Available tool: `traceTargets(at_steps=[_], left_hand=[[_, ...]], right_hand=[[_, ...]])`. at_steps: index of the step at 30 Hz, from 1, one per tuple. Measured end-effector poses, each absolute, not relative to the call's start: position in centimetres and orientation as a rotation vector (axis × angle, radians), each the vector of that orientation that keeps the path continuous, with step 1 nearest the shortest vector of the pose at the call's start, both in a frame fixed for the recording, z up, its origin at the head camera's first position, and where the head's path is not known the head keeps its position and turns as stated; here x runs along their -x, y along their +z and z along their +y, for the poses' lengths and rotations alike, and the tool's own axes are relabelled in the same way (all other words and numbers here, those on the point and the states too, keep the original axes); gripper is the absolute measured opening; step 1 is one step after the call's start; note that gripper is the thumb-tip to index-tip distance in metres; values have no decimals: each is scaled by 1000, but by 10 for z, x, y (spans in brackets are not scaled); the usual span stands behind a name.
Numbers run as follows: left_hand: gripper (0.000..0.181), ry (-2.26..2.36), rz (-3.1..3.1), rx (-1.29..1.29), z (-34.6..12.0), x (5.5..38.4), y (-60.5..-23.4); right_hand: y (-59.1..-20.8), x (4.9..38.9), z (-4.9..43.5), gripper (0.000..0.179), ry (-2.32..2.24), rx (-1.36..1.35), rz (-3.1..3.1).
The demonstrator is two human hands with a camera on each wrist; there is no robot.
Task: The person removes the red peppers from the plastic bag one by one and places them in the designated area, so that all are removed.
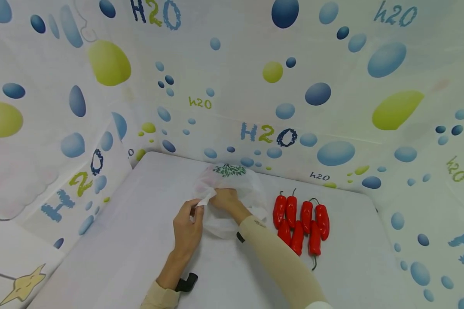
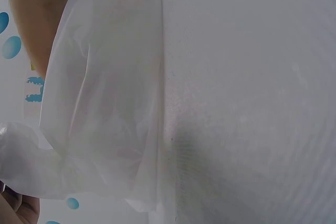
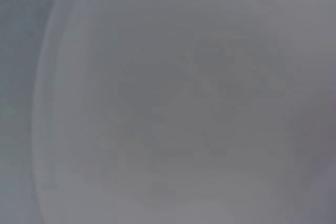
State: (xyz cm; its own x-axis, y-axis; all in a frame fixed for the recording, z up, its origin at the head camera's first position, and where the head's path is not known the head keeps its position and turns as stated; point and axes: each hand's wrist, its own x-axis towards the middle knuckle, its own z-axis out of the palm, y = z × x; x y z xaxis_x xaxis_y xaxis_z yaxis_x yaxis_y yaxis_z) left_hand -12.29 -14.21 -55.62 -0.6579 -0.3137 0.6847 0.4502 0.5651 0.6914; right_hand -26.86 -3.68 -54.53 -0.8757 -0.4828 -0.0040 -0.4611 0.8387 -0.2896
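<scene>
A white translucent plastic bag (image 1: 251,189) with a green leaf print lies at the far middle of the table. My left hand (image 1: 188,225) pinches a strip of its edge between thumb and fingers. In the left wrist view that hand (image 2: 21,208) shows only at the lower left corner, beside the hanging bag (image 2: 110,87). My right hand (image 1: 225,199) reaches into the bag's mouth; its fingertips are hidden. Something faintly pinkish shows through the bag's upper left. Blurred white film of the bag (image 3: 168,98) fills most of the right wrist view.
Several red peppers (image 1: 306,216) lie in two rows right of the bag, some partly behind my right forearm. The white table (image 1: 139,240) meets a patterned backdrop (image 1: 232,86) behind and a side wall (image 1: 81,171) at left.
</scene>
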Motion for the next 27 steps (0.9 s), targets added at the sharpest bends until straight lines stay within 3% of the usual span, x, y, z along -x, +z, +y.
traceTargets(at_steps=[8, 14, 18, 27], left_hand=[[13, -1176, -1976, 104, -140, 124, -556], [13, -1169, -1982, 95, -140, 123, -555], [14, -1154, -1982, 89, -141, 123, -554], [14, -1126, -1976, 100, -141, 124, -558]], right_hand=[[-548, 268, -37, 37, -447, 655, 2937], [-548, 266, -36, 26, -366, 624, 2984], [-547, 265, -36, 28, -305, 655, 3017], [-543, 262, -26, 25, -677, 579, 3114]])
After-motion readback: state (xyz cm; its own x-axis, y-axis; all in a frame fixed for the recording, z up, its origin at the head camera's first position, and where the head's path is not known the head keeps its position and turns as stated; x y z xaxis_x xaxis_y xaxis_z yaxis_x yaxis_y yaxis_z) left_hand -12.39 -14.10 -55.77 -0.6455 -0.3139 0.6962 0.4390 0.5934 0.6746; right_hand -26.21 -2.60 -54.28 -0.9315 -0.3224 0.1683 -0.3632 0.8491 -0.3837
